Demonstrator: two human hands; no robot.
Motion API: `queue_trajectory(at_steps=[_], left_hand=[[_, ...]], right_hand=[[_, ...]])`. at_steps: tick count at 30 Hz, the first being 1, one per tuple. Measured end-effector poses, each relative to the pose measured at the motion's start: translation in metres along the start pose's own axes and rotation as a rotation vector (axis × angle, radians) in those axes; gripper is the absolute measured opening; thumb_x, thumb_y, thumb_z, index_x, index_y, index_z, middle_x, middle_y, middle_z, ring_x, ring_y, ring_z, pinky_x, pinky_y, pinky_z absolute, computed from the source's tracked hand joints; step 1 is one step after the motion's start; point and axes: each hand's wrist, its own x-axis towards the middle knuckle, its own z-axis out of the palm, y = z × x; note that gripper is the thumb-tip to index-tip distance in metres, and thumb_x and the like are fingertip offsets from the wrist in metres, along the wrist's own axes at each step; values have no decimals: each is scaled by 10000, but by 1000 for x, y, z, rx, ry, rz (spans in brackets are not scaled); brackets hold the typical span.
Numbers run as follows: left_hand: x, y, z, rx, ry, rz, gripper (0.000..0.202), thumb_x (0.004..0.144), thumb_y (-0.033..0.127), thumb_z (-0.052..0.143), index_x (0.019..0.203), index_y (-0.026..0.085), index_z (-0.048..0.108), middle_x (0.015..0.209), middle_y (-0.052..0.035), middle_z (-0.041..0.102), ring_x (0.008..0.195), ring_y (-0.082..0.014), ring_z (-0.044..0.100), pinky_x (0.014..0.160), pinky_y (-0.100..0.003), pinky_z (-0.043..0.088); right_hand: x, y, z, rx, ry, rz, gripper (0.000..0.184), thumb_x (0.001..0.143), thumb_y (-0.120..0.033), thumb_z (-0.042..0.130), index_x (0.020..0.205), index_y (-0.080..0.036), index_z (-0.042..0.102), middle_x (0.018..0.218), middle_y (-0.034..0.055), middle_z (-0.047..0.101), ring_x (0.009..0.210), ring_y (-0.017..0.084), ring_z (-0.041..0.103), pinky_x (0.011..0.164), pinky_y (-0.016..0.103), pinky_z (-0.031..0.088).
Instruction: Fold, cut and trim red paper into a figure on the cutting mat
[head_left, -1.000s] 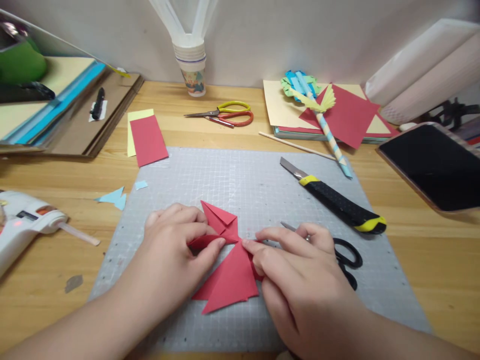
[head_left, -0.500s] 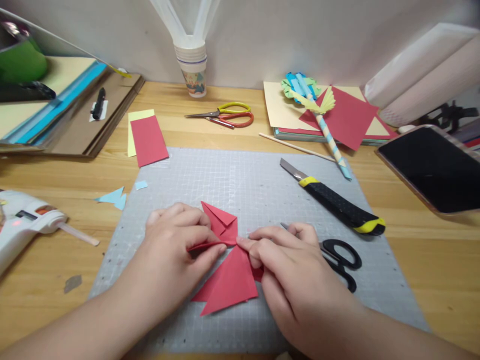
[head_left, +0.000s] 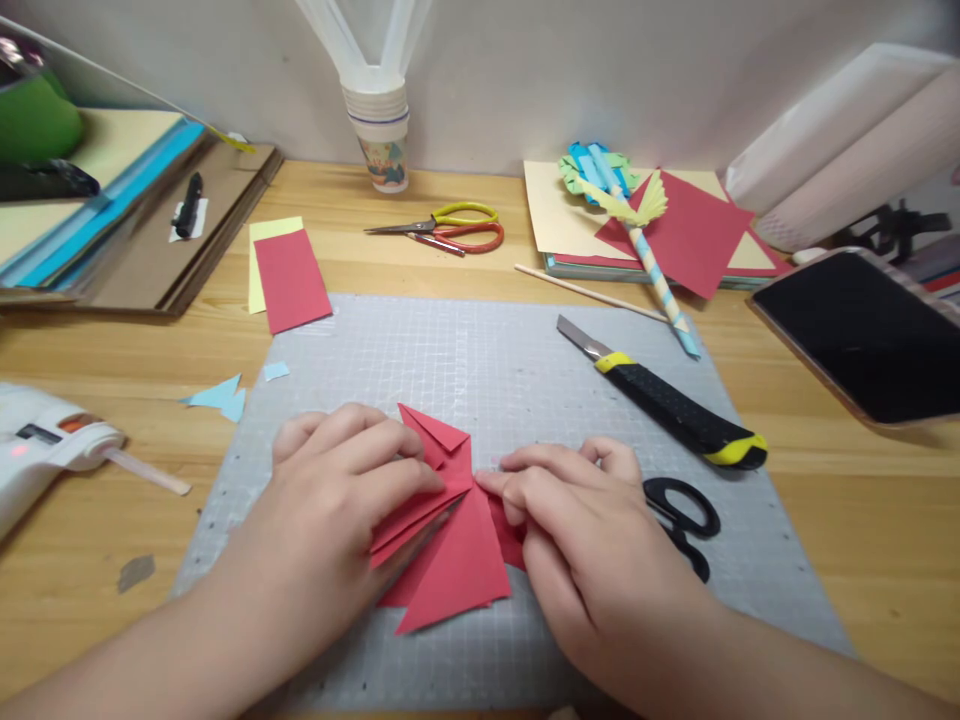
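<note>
A folded red paper (head_left: 457, 570) with several pointed flaps lies on the grey cutting mat (head_left: 405, 350). My left hand (head_left: 349, 490) is closed on its left side, fingers on top of a pleated flap and the thumb hidden beneath it. My right hand (head_left: 574, 520) presses its index fingertip near the paper's centre, where the folds meet; its other fingers are curled, and part of the red paper shows by them. Black-handled scissors (head_left: 686, 510) lie partly under my right hand. Farther right rests a black and yellow utility knife (head_left: 675, 405), blade out.
A white glue gun (head_left: 52, 440) lies at the left. Yellow and red handled scissors (head_left: 457, 228), stacked paper cups (head_left: 382, 140) and red paper (head_left: 292, 280) are toward the back. A striped paper stick (head_left: 660, 285) leans over papers; a tablet (head_left: 862, 335) lies right.
My left thumb has slid under the left flap, which now tilts up and shows several pleats. My right hand stays at the centre. The whole view has shifted slightly.
</note>
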Motion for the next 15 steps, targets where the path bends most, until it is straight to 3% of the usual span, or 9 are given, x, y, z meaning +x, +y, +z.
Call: queue_trajectory(at_steps=[5, 10, 15], left_hand=[[-1, -1, -2, 57, -68, 39, 187, 806, 161, 630, 926, 297, 676, 918, 32, 696, 902, -237, 534, 746, -393, 268], [-4, 4, -7, 108, -115, 66, 139, 817, 223, 646, 935, 294, 665, 943, 38, 707, 918, -242, 554, 760, -395, 271], [-13, 13, -7, 133, -22, 94, 174, 903, 263, 495, 950, 278, 662, 946, 15, 724, 924, -246, 579, 793, -415, 280]], right_hand=[[-2, 1, 2, -1, 9, -74, 228, 822, -13, 423, 785, -196, 553, 844, 8, 733, 982, 183, 623, 871, 392, 261], [-4, 2, 5, -144, -54, -210, 277, 812, -36, 452, 993, -195, 590, 1028, 18, 741, 1053, 192, 609, 913, 421, 240], [-4, 0, 3, -252, -59, -320, 244, 713, -79, 485, 910, -195, 570, 1070, 35, 738, 1002, 197, 627, 942, 436, 252]])
